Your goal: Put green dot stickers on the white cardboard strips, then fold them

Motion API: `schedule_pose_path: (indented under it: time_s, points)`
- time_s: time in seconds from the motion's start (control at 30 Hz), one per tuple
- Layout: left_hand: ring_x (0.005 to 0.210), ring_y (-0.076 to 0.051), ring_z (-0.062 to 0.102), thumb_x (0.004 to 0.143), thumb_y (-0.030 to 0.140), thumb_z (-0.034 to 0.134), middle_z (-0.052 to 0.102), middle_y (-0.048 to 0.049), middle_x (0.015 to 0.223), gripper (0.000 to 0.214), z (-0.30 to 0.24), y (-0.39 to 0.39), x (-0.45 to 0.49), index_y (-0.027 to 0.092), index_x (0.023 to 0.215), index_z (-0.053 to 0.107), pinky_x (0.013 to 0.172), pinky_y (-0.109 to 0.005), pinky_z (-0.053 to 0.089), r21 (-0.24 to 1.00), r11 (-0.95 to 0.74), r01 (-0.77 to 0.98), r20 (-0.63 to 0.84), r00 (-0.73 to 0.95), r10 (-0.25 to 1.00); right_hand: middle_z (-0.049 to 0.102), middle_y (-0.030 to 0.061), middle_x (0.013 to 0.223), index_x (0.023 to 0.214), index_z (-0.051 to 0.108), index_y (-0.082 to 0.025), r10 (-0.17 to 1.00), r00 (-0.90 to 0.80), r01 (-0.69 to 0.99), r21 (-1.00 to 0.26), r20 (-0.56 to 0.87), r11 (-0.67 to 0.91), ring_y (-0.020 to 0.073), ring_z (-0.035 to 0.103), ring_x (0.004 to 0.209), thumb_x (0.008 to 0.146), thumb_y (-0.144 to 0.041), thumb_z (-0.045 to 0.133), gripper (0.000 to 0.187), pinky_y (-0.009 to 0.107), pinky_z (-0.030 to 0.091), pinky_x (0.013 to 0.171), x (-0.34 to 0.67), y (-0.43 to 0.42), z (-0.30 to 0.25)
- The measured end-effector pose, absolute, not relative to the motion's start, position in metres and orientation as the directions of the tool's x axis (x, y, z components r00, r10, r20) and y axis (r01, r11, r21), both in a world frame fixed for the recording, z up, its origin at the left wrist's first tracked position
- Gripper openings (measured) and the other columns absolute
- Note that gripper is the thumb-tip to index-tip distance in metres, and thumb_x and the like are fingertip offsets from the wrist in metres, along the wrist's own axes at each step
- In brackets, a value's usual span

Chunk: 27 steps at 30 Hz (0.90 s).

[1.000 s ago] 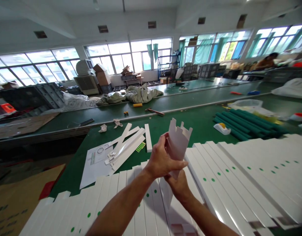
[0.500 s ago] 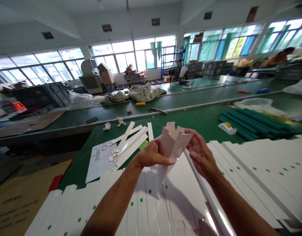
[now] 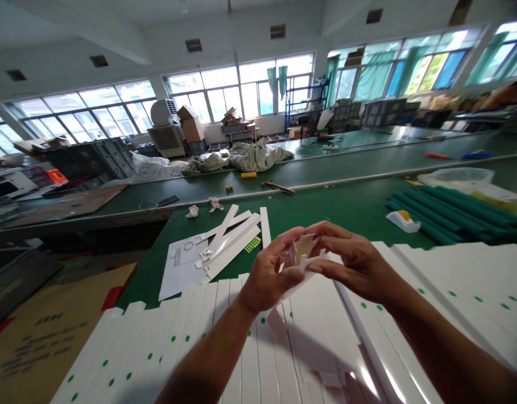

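Observation:
A white cardboard box [image 3: 303,252] is held up between my two hands, its open end facing me with the flaps at the rim. My left hand [image 3: 275,269] wraps around its left side, thumb along the lower edge. On the right side my right hand [image 3: 346,255] grips the rim and a flap between thumb and fingers. Beneath them lie rows of long white boxes [image 3: 229,336], many bearing green dot stickers. The far part of the held box is hidden behind my fingers.
Beyond the rows are white strips [image 3: 233,241], a printed sheet [image 3: 180,269] and a sheet of green stickers [image 3: 253,244]. A tape dispenser [image 3: 404,221] stands beside dark green rolls [image 3: 456,213]. A hammer [image 3: 279,187] lies on the farther bench. Brown cardboard [image 3: 52,336] is at lower left.
The box has tipped so its open end now points toward me. My right hand has moved in over the rim, and my left hand has come around the side. The view has turned slightly left.

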<state>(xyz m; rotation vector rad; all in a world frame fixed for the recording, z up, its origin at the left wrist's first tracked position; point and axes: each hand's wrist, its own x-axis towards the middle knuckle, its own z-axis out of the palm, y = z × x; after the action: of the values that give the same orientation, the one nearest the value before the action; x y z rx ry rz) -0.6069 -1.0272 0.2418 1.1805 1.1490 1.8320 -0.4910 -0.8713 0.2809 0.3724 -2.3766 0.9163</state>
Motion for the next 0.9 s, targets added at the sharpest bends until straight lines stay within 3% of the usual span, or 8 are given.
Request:
schedule_pose_path:
  time_s: [0.1, 0.2, 0.33, 0.43, 0.5, 0.67, 0.73, 0.9]
  points:
    - [0.097, -0.020, 0.062, 0.083, 0.040, 0.066, 0.065, -0.0082, 0.111, 0.041, 0.246, -1.029, -0.593, 0.019, 0.118, 0.059, 0.090, -0.033, 0.049, 0.915, -0.402, 0.043, 0.362, -0.530, 0.767, 0.062, 0.0070, 0.096, 0.090, 0.067, -0.019, -0.015, -0.782, -0.432, -0.525, 0.623, 0.733, 0.0158, 0.060, 0.083, 0.091, -0.027, 0.060, 0.011, 0.025, 0.050, 0.071, -0.492, -0.880, 0.279]
    - [0.084, -0.015, 0.062, 0.083, 0.036, 0.066, 0.067, -0.0046, 0.097, 0.034, 0.243, -1.028, -0.587, 0.018, 0.112, 0.060, 0.085, -0.030, 0.050, 0.894, -0.443, 0.063, 0.378, -0.635, 0.673, 0.062, 0.0085, 0.104, 0.100, 0.064, -0.020, 0.056, -0.749, -0.451, -0.570, 0.660, 0.687, 0.0197, 0.060, 0.095, 0.092, -0.025, 0.057, 0.012, 0.029, 0.051, 0.079, -0.494, -0.890, 0.269]
    - [0.085, -0.016, 0.062, 0.084, 0.029, 0.061, 0.068, -0.0039, 0.095, 0.027, 0.248, -1.027, -0.581, 0.017, 0.108, 0.062, 0.083, -0.028, 0.050, 0.906, -0.398, 0.143, 0.365, -0.742, 0.563, 0.061, 0.0095, 0.111, 0.117, 0.053, -0.022, 0.337, -0.695, -0.406, -0.733, 0.635, 0.545, 0.0197, 0.061, 0.095, 0.094, -0.025, 0.054, 0.023, 0.030, 0.053, 0.076, -0.499, -0.907, 0.249]
    - [0.088, -0.017, 0.063, 0.083, 0.022, 0.055, 0.069, -0.0040, 0.094, 0.024, 0.255, -1.026, -0.576, 0.016, 0.105, 0.064, 0.083, -0.029, 0.051, 0.937, -0.286, 0.200, 0.326, -0.798, 0.507, 0.062, 0.0080, 0.104, 0.112, 0.051, -0.022, 0.482, -0.622, -0.351, -0.771, 0.616, 0.532, 0.0179, 0.063, 0.086, 0.091, -0.024, 0.058, 0.022, 0.029, 0.055, 0.073, -0.503, -0.921, 0.240]
    - [0.090, -0.019, 0.065, 0.084, 0.020, 0.051, 0.070, -0.0047, 0.097, 0.026, 0.258, -1.024, -0.575, 0.016, 0.106, 0.065, 0.085, -0.031, 0.052, 0.953, -0.207, 0.219, 0.294, -0.827, 0.478, 0.062, 0.0077, 0.101, 0.108, 0.054, -0.021, 0.453, -0.526, -0.317, -0.660, 0.720, 0.681, 0.0178, 0.062, 0.083, 0.089, -0.018, 0.059, 0.020, 0.030, 0.054, 0.072, -0.504, -0.928, 0.238]
    - [0.111, -0.023, 0.061, 0.091, 0.027, 0.048, 0.067, -0.0075, 0.119, 0.035, 0.258, -1.020, -0.576, 0.017, 0.120, 0.064, 0.101, -0.037, 0.045, 0.944, -0.071, 0.321, 0.317, -0.832, 0.455, 0.059, 0.0112, 0.106, 0.111, 0.059, -0.022, 0.127, -0.356, -0.300, -0.242, 0.926, 0.923, 0.0226, 0.061, 0.095, 0.084, -0.004, 0.058, 0.032, 0.036, 0.053, 0.078, -0.505, -0.931, 0.242]
    - [0.117, -0.024, 0.058, 0.094, 0.035, 0.044, 0.066, -0.0093, 0.122, 0.041, 0.260, -1.021, -0.575, 0.014, 0.126, 0.060, 0.108, -0.038, 0.040, 0.949, -0.092, 0.300, 0.308, -0.832, 0.461, 0.057, 0.0108, 0.104, 0.105, 0.063, -0.020, 0.144, -0.392, -0.361, -0.296, 0.909, 0.885, 0.0220, 0.059, 0.094, 0.085, -0.004, 0.056, 0.026, 0.036, 0.052, 0.077, -0.506, -0.928, 0.244]
    - [0.132, -0.022, 0.046, 0.096, 0.037, 0.037, 0.055, -0.0086, 0.138, 0.045, 0.260, -1.025, -0.576, 0.016, 0.127, 0.060, 0.113, -0.034, 0.033, 0.960, -0.175, 0.219, 0.277, -0.840, 0.467, 0.055, 0.0045, 0.088, 0.083, 0.061, -0.020, 0.337, -0.617, -0.413, -0.657, 0.711, 0.631, 0.0177, 0.055, 0.083, 0.091, -0.016, 0.055, 0.011, 0.031, 0.046, 0.070, -0.510, -0.918, 0.251]
